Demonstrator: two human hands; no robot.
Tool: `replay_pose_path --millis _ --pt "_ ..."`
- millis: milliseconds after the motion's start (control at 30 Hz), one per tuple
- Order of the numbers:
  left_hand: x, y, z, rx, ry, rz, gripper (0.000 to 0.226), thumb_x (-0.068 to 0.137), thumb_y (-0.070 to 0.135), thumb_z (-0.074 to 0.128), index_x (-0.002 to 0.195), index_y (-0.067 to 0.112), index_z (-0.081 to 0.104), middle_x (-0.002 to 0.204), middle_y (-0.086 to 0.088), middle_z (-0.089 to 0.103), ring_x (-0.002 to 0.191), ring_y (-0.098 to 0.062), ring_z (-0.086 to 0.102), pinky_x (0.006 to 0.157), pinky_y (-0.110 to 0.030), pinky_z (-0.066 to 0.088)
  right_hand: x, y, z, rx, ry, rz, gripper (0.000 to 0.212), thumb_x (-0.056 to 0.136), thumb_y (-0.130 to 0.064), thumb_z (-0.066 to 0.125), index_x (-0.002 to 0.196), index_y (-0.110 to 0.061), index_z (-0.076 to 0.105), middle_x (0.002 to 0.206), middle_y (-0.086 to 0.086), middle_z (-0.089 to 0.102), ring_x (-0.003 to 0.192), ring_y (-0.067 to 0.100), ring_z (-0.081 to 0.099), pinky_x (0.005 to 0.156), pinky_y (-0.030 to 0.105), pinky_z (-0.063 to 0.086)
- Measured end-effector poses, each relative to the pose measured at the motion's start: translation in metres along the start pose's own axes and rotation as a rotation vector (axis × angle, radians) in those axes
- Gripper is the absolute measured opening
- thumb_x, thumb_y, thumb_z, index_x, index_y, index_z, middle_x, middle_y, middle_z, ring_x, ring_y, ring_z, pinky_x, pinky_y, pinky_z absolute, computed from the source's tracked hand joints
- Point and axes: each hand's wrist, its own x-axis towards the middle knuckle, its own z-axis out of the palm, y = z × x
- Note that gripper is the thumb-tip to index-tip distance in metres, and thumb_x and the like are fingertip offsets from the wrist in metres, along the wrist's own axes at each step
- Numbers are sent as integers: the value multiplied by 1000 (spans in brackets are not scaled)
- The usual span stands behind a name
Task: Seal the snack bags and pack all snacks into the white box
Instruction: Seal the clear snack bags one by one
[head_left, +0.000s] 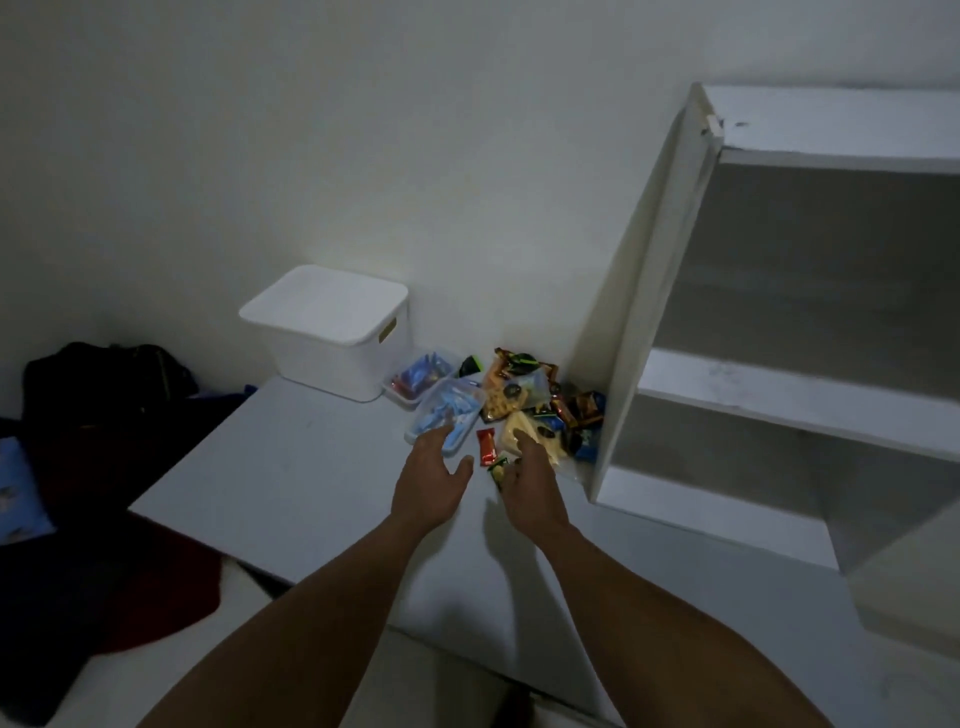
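A white box (332, 343) with its lid on stands at the far edge of the white table (291, 467), against the wall. To its right lies a pile of snacks (524, 400): clear bags of blue candies (447, 415), a bag with yellow pieces (524, 431), dark wrapped sweets and a small red packet (487, 447). My left hand (431, 488) hovers open with fingertips at the blue candy bag. My right hand (530, 483) reaches to the yellow bag, next to a small green packet (497, 467); its fingers are partly hidden.
A white open shelf unit (779, 338) stands on the table's right side, close beside the snack pile. Dark clothes and a black bag (104, 395) lie to the left, beyond the table edge. The room is dim.
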Motion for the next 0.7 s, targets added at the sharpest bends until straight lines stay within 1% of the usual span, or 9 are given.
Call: replay_pose_path --millis 133,200,267,333,400,467,533,633,700 --pt "66 -8 36 40 -116 -25 61 92 38 62 144 13 43 146 -9 48 132 -25 46 108 -38 40 73 21 5 17 29 61 53 100 -3 38 151 -8 28 155 12 32 141 26 34 112 27 28" --pt "95 -14 53 75 -166 -31 57 93 35 62 141 10 47 142 -11 51 129 -25 48 102 -27 35 101 29 6 45 24 165 53 98 -6 39 150 -10 31 154 11 35 140 27 36 116 35 30" --pt "122 -17 69 100 -213 -45 52 92 29 64 138 7 51 136 -14 56 125 -28 52 96 -24 33 124 44 9 83 27 196 57 91 -20 41 147 -17 38 148 11 43 133 28 44 112 45 37" --pt "150 -18 88 114 -259 -39 49 91 27 65 134 6 54 130 -15 59 122 -29 55 95 -25 36 143 55 2 106 35 246 55 90 -21 42 145 -17 40 142 11 46 126 27 48 105 37 40" --pt "173 -16 107 118 -336 -56 48 92 32 63 133 8 54 128 -14 60 117 -30 58 97 -33 45 158 61 -8 83 70 302 49 98 -10 42 147 -10 38 142 10 45 128 25 46 98 24 35" --pt "192 -13 122 102 -386 -87 46 91 33 60 132 13 55 124 -11 63 110 -30 62 92 -40 52 171 71 -13 87 127 317 48 100 -9 44 148 -11 37 140 8 49 127 24 48 98 23 36" --pt "215 -11 137 99 -366 -75 38 91 31 61 124 12 60 116 -6 64 105 -24 63 86 -36 51 188 81 -12 117 194 343 46 100 -12 47 146 -15 41 123 8 61 114 24 57 94 30 47" --pt "252 -3 151 89 -398 2 14 91 21 60 90 7 65 86 -6 63 78 -25 62 68 -35 48 215 89 -10 191 260 457 40 100 -18 49 140 -13 49 113 12 67 103 27 64 87 40 54" --pt "276 -9 161 120 -436 15 15 86 18 58 91 6 65 89 -12 64 76 -31 64 65 -37 50 231 92 -5 212 274 505 35 99 -17 54 133 -8 55 107 11 67 99 27 63 87 41 54"
